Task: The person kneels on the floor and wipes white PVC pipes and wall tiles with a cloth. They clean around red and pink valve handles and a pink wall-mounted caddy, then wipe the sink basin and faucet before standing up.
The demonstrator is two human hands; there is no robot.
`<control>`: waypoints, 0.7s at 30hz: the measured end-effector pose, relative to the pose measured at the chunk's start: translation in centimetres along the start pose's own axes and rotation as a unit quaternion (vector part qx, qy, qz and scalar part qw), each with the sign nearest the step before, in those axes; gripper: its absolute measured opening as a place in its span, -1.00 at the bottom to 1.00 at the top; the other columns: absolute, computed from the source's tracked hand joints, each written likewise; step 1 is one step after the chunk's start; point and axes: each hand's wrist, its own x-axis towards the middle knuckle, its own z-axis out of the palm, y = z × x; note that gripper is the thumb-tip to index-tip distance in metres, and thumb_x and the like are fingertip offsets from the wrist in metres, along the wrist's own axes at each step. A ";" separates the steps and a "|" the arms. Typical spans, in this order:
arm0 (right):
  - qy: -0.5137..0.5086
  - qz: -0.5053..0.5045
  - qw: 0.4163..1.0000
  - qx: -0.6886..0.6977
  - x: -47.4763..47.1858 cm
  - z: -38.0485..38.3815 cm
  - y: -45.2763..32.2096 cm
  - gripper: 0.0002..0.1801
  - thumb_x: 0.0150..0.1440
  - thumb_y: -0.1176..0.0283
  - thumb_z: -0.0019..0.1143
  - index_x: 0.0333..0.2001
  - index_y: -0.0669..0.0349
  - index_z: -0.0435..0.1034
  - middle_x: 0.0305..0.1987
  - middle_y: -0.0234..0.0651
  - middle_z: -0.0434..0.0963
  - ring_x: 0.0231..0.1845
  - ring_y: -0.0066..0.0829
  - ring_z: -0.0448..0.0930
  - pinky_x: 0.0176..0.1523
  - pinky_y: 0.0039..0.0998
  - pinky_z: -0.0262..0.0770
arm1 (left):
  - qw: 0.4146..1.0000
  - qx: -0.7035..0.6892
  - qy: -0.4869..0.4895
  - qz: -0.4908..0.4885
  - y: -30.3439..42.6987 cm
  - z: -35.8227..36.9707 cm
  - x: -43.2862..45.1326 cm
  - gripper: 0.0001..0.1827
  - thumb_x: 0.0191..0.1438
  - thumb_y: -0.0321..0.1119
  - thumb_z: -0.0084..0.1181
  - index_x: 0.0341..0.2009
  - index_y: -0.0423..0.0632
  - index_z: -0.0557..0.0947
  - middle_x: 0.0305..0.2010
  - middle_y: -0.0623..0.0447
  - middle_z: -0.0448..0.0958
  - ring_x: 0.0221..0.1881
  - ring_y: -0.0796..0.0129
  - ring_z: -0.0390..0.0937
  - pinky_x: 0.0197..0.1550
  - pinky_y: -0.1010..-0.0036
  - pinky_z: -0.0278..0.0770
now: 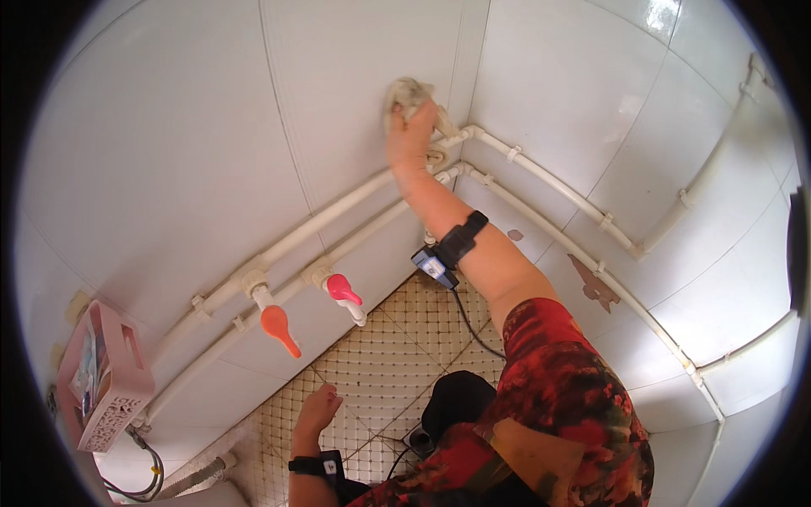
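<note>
My right hand (412,136) is stretched out to the tiled wall (355,76) near the corner, gripping a crumpled pale cloth (405,95) that lies against the tiles just above the upper white pipe (342,206). The hand and cloth are slightly blurred. Low in the view, my left hand (320,405) hangs over the tiled floor with its fingers curled; it touches nothing that shows, and its palm is hidden. Each forearm wears a black strap with a small device.
Two white pipes run along both walls. An orange-handled tap (275,323) and a pink-handled tap (343,290) stick out from them. A pink plastic basket (117,386) with small items hangs at left. A grey corrugated hose (196,476) lies below; a black cable (472,326) hangs from the right arm's device.
</note>
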 end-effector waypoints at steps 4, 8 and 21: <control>-0.015 -0.198 0.978 -0.062 3.4 -0.9 1.7 -0.62 -0.08 0.55 -0.07 -0.15 0.44 0.11 -0.14 0.11 0.23 -0.07 0.06 0.23 0.03 -0.15 0.13 | 1.000 0.013 -0.006 -0.007 0.4 0.0 0.5 -0.68 -0.08 -0.27 0.11 -0.23 -0.16 0.45 -0.39 -0.12 0.53 -0.32 0.09 0.51 -0.30 0.34 0.45; 0.067 -0.242 0.940 -0.231 17.7 -1.8 4.4 -0.52 -0.01 0.43 -0.10 0.02 0.33 0.17 -0.03 0.01 0.29 -0.06 -0.01 0.32 0.05 -0.19 0.21 | 1.000 0.031 -0.006 0.005 -0.5 0.2 0.5 -0.70 -0.09 -0.29 0.10 -0.24 -0.13 0.44 -0.44 -0.13 0.51 -0.35 0.02 0.49 -0.32 0.27 0.42; -0.293 -0.406 0.566 -0.656 14.3 -10.6 7.4 -0.81 -0.14 0.46 -0.04 -0.35 0.06 0.40 -0.29 -0.33 0.45 -0.22 -0.44 0.45 -0.23 -0.33 0.41 | 0.998 0.014 -0.033 0.049 -1.0 2.2 3.3 -0.71 -0.10 -0.35 0.11 -0.25 -0.16 0.43 -0.48 -0.12 0.48 -0.39 0.03 0.46 -0.36 0.27 0.40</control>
